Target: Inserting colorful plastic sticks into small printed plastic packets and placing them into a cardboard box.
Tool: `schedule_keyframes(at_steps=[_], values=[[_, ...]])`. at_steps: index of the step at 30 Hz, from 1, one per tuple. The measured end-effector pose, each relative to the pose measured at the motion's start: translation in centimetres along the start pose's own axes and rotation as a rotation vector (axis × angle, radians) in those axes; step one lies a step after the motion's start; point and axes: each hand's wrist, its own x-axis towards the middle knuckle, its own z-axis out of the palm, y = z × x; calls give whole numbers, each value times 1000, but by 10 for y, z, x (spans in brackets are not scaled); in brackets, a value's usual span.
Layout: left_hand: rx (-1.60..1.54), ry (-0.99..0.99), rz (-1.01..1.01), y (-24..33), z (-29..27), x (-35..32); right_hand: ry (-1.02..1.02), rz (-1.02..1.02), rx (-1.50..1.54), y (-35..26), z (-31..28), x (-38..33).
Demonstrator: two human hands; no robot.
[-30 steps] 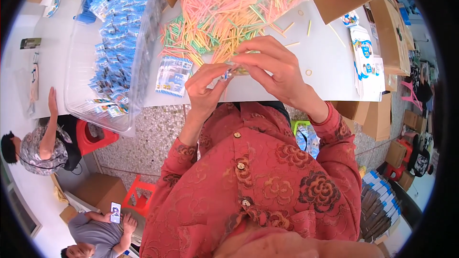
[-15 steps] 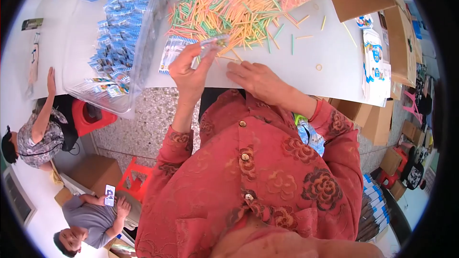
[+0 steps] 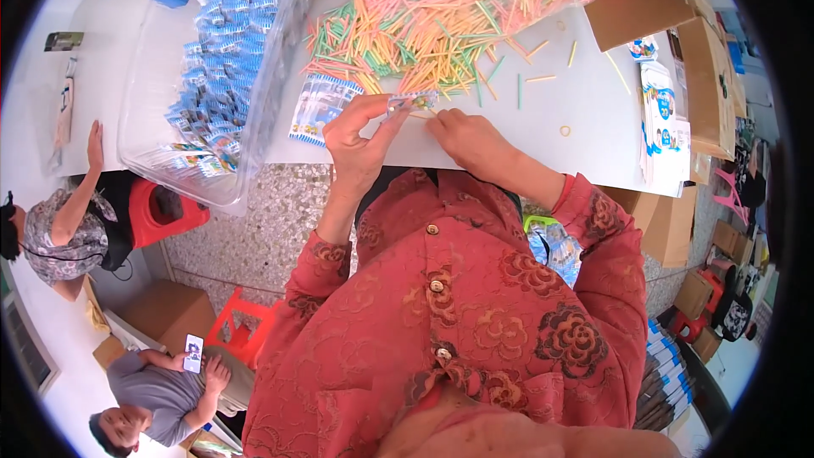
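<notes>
My left hand [image 3: 358, 140] pinches a small clear printed packet [image 3: 414, 102] between thumb and fingertips, just above the near edge of the table. To its right, my right hand [image 3: 476, 142] rests low over the table with its fingers curled together. A thin pale stick end shows beside those fingertips; whether they grip it is hidden. Beyond both hands spreads a big heap of thin pink, yellow, orange and green sticks [image 3: 424, 25], partly inside a clear plastic bag. Flat blue-and-white printed packets [image 3: 326, 106] lie just left of my left hand.
A clear plastic tub [image 3: 140, 131] holding many blue packets [image 3: 225, 59] stands at left. Open cardboard boxes [image 3: 632, 0] and a stack of printed sleeves [image 3: 660, 110] are at right. A rubber band [image 3: 565, 131] lies on the table. Two people and red stools [image 3: 165, 216] are at left.
My left hand has shifted right with the packet, bringing it nearer my right hand. The right hand has moved slightly right, its fingers more tightly curled.
</notes>
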Motion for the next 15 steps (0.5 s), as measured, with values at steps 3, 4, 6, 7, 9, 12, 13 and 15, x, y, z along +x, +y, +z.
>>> schedule_keyframes(at_steps=[3, 4, 6, 7, 9, 12, 13, 15], values=[[-3, -26, 51, -1, 2, 0, 170, 115, 314, 13, -13, -7], [-4, -26, 50, -3, 2, -1, 222, 264, 547, 16, -30, -8], [7, -59, 75, -5, 5, -1, 281, 426, 779, 16, -65, -11], [7, -61, 73, -5, 6, -1, 409, 388, 969, 14, -80, -13], [-39, -111, 99, -6, 10, 0, 551, 359, 1153, 10, -102, -17], [-25, -171, 110, -1, 14, 0, 642, 138, 1166, 1, -117, -13], [-29, -179, 109, -1, 15, 0, 596, 119, 1119, -1, -119, -11], [-25, -192, 140, -2, 15, 0, 537, 106, 1056, -1, -115, -8]])
